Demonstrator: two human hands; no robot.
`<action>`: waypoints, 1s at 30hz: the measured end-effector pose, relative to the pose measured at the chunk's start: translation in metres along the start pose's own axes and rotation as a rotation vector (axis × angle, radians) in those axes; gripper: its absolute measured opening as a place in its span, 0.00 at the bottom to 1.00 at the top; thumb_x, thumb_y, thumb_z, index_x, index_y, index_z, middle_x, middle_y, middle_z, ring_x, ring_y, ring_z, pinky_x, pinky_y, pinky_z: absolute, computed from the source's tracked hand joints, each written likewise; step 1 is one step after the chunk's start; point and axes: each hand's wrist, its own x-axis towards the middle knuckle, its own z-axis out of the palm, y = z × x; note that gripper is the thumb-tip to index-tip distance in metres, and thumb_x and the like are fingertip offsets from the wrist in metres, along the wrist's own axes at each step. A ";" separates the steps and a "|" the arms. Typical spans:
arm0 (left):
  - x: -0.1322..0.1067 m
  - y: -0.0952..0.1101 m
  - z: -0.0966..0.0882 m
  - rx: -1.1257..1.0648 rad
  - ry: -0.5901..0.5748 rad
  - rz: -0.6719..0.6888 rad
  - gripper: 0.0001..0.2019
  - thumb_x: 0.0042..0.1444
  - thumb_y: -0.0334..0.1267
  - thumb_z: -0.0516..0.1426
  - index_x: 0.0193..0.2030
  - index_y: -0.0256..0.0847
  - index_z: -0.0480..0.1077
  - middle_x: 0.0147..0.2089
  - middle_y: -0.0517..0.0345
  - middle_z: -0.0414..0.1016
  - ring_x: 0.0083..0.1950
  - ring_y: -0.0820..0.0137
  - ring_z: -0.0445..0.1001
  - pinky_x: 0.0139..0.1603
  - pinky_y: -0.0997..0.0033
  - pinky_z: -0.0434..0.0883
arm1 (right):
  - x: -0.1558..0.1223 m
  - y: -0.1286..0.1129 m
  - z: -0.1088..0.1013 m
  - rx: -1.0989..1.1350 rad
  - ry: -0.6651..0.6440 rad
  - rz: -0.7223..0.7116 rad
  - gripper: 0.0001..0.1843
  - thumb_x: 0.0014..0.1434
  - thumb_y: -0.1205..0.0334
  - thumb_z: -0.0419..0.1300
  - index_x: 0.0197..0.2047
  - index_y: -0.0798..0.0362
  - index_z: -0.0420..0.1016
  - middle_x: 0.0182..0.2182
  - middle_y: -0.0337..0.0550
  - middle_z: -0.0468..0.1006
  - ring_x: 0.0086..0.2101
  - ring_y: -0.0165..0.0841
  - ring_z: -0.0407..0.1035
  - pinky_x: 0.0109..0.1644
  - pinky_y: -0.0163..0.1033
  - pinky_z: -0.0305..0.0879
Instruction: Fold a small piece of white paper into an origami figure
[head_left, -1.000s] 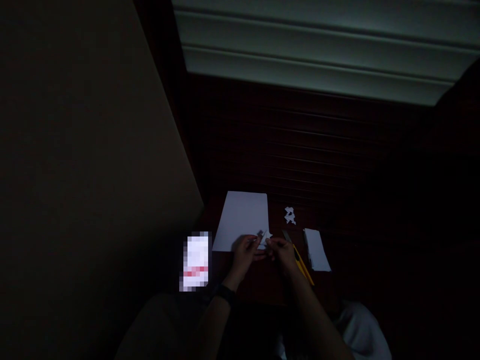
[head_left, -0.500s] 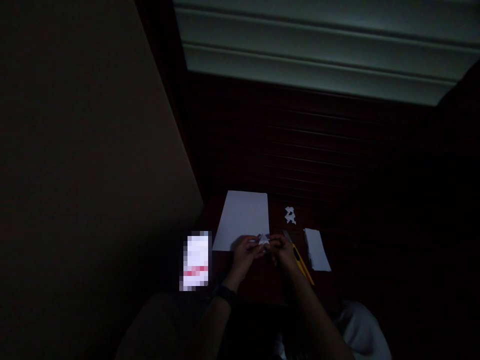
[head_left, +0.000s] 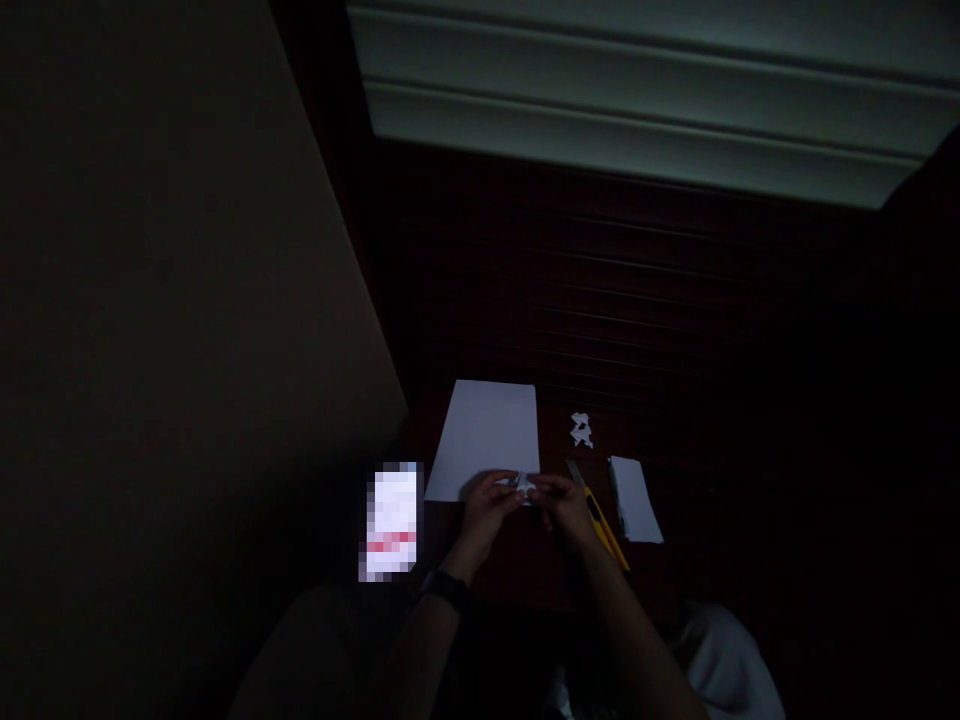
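Note:
A small folded piece of white paper is pinched between my two hands, over the near right corner of a large stack of white paper. My left hand grips its left side with thumb and fingers. On its right side, my right hand holds it in the same way. Fingertips cover part of the folded paper, so its full shape is hidden. Just right of my right hand lies a yellow utility knife with its blade out, pointing away from me.
Small folded white paper figures lie at the back of the dark table. A narrow stack of white paper sits at the right. At the left is a bright blurred-out rectangle. A wall rises on the left.
The folded paper has changed shape: its raised point has gone lower and flatter between my fingers. My right fingers have shifted slightly left. The other things stay put.

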 end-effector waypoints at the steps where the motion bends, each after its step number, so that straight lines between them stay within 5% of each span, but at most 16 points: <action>1: 0.000 0.000 0.000 0.001 0.003 0.002 0.20 0.40 0.37 0.63 0.42 0.37 0.68 0.33 0.52 0.76 0.35 0.67 0.75 0.38 0.69 0.71 | 0.000 0.000 0.000 0.003 0.004 -0.002 0.19 0.43 0.57 0.65 0.38 0.55 0.73 0.28 0.41 0.75 0.11 0.19 0.56 0.11 0.27 0.50; 24: 0.001 -0.003 -0.002 0.023 -0.009 0.007 0.19 0.42 0.39 0.62 0.43 0.35 0.71 0.42 0.47 0.75 0.42 0.64 0.73 0.44 0.65 0.69 | -0.001 -0.004 0.003 -0.107 -0.040 0.009 0.25 0.42 0.56 0.65 0.46 0.54 0.73 0.31 0.43 0.75 0.14 0.20 0.59 0.13 0.27 0.54; 30: 0.000 -0.004 -0.002 -0.020 -0.034 0.012 0.19 0.43 0.39 0.61 0.44 0.35 0.70 0.42 0.47 0.75 0.41 0.65 0.73 0.42 0.66 0.70 | -0.001 -0.007 0.006 -0.160 -0.047 -0.070 0.20 0.43 0.56 0.64 0.43 0.48 0.75 0.49 0.47 0.68 0.18 0.22 0.65 0.13 0.27 0.57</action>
